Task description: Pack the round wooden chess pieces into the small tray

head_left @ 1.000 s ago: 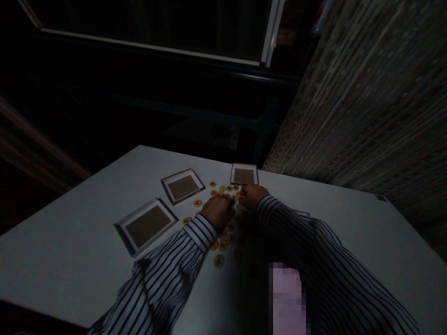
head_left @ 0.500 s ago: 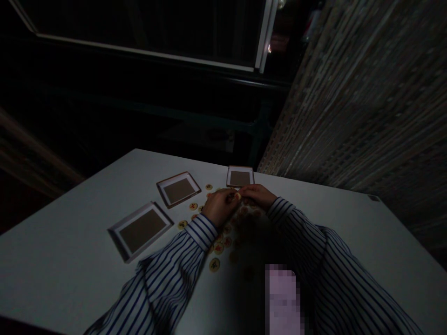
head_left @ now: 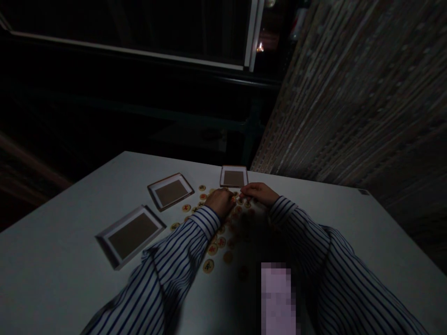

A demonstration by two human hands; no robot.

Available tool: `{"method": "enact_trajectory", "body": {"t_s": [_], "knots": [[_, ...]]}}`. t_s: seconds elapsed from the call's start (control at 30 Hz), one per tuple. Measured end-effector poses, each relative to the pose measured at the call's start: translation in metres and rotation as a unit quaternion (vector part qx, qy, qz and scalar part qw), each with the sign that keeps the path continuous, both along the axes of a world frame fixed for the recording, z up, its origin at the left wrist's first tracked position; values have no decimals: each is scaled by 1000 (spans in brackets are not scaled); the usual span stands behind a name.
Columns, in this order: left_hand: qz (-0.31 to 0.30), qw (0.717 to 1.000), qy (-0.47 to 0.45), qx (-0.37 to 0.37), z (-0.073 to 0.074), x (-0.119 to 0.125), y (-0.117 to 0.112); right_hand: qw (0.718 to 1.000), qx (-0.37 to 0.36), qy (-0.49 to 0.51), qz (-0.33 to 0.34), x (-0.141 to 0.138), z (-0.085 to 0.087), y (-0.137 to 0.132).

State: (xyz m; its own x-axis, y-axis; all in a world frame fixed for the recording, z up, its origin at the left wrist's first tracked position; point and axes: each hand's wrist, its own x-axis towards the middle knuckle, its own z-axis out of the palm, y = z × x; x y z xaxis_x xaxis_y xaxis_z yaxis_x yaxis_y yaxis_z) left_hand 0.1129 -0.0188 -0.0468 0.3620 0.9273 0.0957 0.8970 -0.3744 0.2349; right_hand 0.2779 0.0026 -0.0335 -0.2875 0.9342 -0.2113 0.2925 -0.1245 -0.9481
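Several round yellow game pieces [head_left: 208, 266] with red marks lie scattered on a white table [head_left: 63, 274]. My left hand [head_left: 220, 202] rests over the far part of the pile, fingers curled downward onto the pieces. My right hand [head_left: 257, 192] is close beside it, fingers pinched together near a piece by the small far tray [head_left: 233, 177]. What either hand holds is too dark to make out. Both arms wear blue-striped white sleeves.
Two more shallow square trays with brown bottoms sit left of the pile: a middle tray [head_left: 170, 191] and a larger near tray [head_left: 130, 236]. A brick-patterned wall [head_left: 356, 93] rises at the right. Dark window frames stand behind the table.
My hands drew together over the far pieces and then separated slightly. The view has shifted so that everything sits a little further left.
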Motion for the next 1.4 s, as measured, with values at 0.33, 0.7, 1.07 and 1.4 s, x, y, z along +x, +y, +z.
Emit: {"method": "enact_trajectory", "body": {"t_s": [0.33,0.7,1.07,1.4], "knots": [[4,999,50,-16,-12,10,12,1000,26,-7,-2,17,-9,-2],[1,996,81,-30,-4,13,10,999,15,40,2,14,-18,-3],[-68,991,100,-53,-4,-2,0,999,13,40,9,15,-18,-2],[-91,991,79,-51,-7,-1,2,998,12,57,6,15,-19,-7]]}}
